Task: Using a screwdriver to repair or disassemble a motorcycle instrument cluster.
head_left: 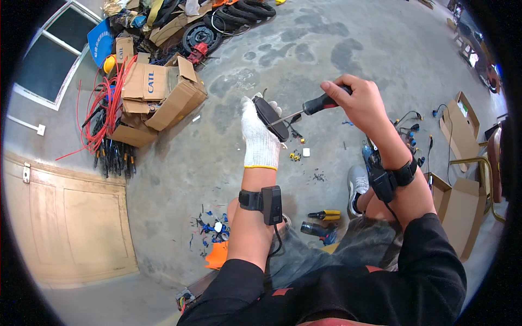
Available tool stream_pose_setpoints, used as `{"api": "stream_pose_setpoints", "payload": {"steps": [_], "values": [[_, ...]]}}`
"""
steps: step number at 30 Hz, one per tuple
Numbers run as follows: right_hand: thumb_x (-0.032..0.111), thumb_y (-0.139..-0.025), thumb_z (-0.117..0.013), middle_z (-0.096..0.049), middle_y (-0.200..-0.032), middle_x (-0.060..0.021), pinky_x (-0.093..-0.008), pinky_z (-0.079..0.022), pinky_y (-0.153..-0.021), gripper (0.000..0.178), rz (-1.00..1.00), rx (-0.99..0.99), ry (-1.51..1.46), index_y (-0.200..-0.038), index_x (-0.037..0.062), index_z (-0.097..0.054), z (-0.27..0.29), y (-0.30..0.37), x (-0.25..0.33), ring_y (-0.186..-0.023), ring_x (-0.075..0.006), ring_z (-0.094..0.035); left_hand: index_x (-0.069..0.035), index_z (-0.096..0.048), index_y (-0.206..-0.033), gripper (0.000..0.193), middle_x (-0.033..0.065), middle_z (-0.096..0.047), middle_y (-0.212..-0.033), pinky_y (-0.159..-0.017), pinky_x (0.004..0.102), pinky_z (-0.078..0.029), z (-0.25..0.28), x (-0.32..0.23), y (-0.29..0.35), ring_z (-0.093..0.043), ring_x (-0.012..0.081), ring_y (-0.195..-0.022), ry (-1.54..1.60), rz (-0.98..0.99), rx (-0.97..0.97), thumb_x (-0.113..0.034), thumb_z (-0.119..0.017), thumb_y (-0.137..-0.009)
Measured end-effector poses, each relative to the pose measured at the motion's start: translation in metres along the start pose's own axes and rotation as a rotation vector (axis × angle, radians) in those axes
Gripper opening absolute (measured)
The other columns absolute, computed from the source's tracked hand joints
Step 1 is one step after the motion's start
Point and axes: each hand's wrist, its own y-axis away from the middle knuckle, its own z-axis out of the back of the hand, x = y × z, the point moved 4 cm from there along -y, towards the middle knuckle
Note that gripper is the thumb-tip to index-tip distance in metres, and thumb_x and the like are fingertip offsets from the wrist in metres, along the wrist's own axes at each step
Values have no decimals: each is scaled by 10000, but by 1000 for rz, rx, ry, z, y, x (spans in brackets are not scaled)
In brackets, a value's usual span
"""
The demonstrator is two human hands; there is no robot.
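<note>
My left hand point(255, 133), in a white knitted glove with a yellow cuff edge, is closed around a flat black oval part point(269, 117) and holds it up above the floor. What kind of part it is, I cannot tell. In my bare right hand point(359, 100) is a screwdriver point(318, 104) with a black handle and a thin metal shaft. The shaft points left and down, and its tip meets or overlaps the lower face of the oval part; contact is not certain. A dark cable with a connector point(294, 128) shows just right of the part.
On the floor are yellow-handled pliers point(324, 215), a cordless drill point(318, 231), small yellow connectors point(294, 156) and blue scraps point(215, 231). Cardboard boxes point(157, 92), red tubing point(100, 108) and tyres point(239, 16) stand at the far left. An open carton point(459, 212) and chair lie right.
</note>
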Motion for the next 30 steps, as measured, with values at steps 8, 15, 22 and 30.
{"api": "stream_pose_setpoints", "payload": {"steps": [8, 15, 22, 30], "values": [[348, -944, -700, -656, -1111, -166, -365, -523, -863, 417, 319, -176, -126, -1199, 22, -641, 2, 5, -3, -1008, -283, -651, -81, -582, -1144, 460, 133, -620, -960, -768, 446, -541, -11, 5, 4, -620, 282, -848, -5, 28, 55, -496, -402, -1061], [-4, -867, -669, -588, -1253, -105, -308, -530, -875, 312, 777, 43, -362, -1170, 70, -648, -2, 24, 25, -1113, -217, -619, -115, -587, -1143, 442, 73, -618, -947, -745, 372, -527, -18, 8, 8, -612, 197, -810, 60, 117, -32, -520, -436, -1054], [219, -938, -730, -699, -755, -42, -248, -519, -666, 231, 84, -140, -502, -1015, 2, -719, -4, -6, -13, -715, -108, -661, -82, -582, -1155, 466, 120, -624, -993, -782, 455, -539, -19, 12, 6, -631, 285, -853, 7, 86, 75, -505, -413, -1057], [315, -959, -687, -696, -804, -76, -323, -534, -713, 329, -194, -71, -41, -1072, 6, -698, 4, 0, -8, -773, -179, -679, -77, -587, -1122, 422, 97, -636, -1013, -774, 444, -561, -13, 7, 4, -644, 274, -846, -59, -25, 67, -475, -465, -1051]]}}
